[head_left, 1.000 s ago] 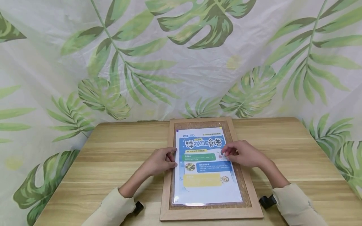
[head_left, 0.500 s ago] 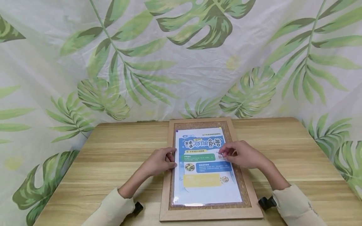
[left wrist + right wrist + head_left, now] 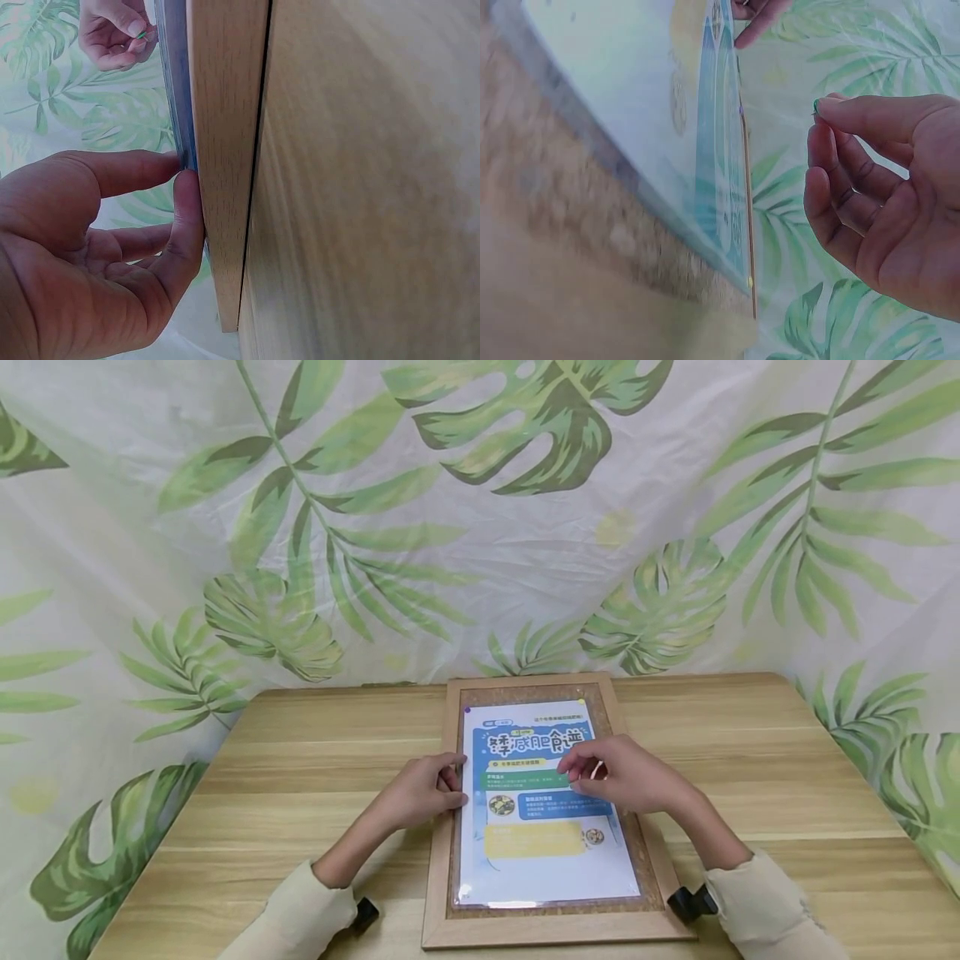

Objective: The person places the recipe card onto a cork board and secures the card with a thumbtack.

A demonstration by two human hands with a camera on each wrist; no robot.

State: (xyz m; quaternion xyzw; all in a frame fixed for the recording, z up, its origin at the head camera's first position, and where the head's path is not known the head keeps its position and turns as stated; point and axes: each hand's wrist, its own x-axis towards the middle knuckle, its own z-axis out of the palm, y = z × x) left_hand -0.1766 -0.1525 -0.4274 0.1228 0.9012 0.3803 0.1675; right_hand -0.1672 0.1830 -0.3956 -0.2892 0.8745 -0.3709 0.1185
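Note:
A glossy printed sheet lies on a cork board with a wooden frame. One purple pin sits at its top left corner, one yellow pin at its top right. My left hand rests at the sheet's left edge, thumb and index fingertip apart along it. Over the right half of the sheet, my right hand pinches a small green push pin between thumb and index finger. The right wrist view shows this hand raised off the sheet, other fingers loosely curled.
The board lies on a wood-grain table, its far end close to a leaf-print curtain. A dark wrist device at the right sleeve overlaps the frame's lower right in the head view.
My right hand has shifted left across the sheet, from near its right edge toward the middle. My left hand stays at the left edge.

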